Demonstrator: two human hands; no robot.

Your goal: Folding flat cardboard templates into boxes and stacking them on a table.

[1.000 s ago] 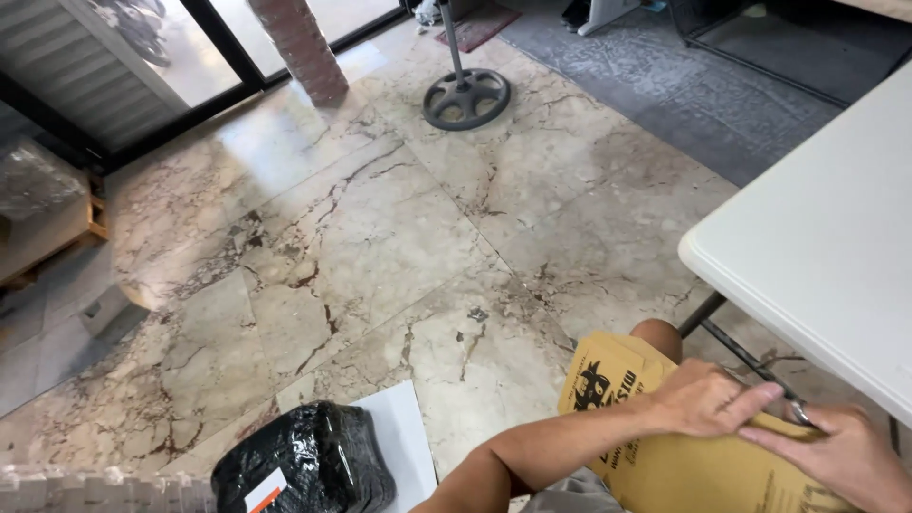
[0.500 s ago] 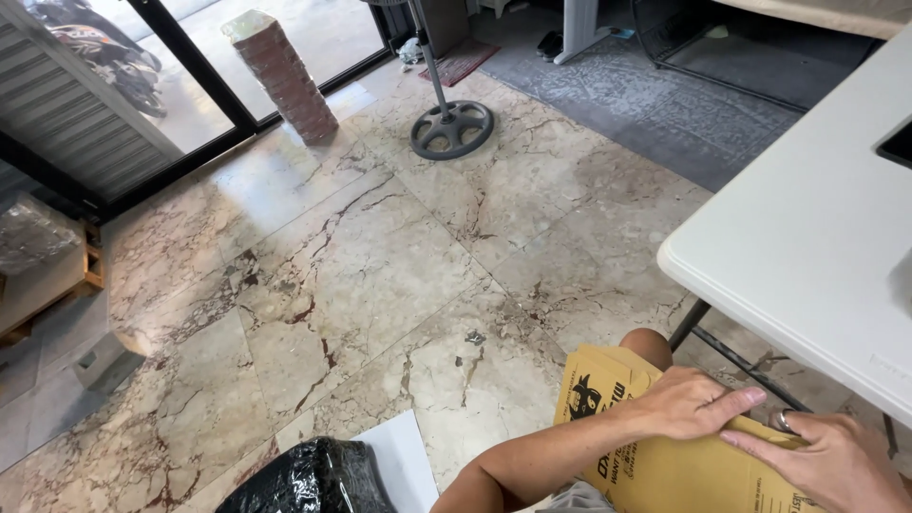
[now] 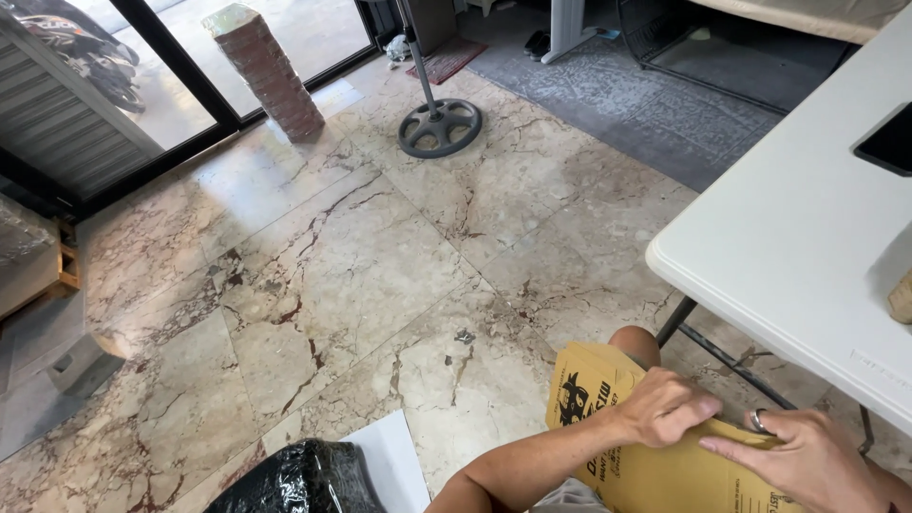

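Observation:
A yellow-brown paper envelope [image 3: 594, 394] with black print lies across my lap at the bottom right. My left hand [image 3: 665, 408] rests on its upper edge with the fingers curled over it. My right hand [image 3: 807, 456], with a ring on one finger, presses flat on the envelope just to the right, fingertips touching the left hand's fingers. Both hands hold the envelope. My knee [image 3: 635, 342] shows just above it.
A white folding table [image 3: 788, 256] stands at the right with a dark flat object [image 3: 885, 141] on it. A black plastic-wrapped bundle [image 3: 294, 480] and a white sheet [image 3: 389, 465] lie bottom left. A round stand base [image 3: 439, 126] and a brick-patterned column [image 3: 271, 71] stand further off.
The view has tilted up and left, so more of the floor and table shows. My hands stay on the envelope, now drawn closer together.

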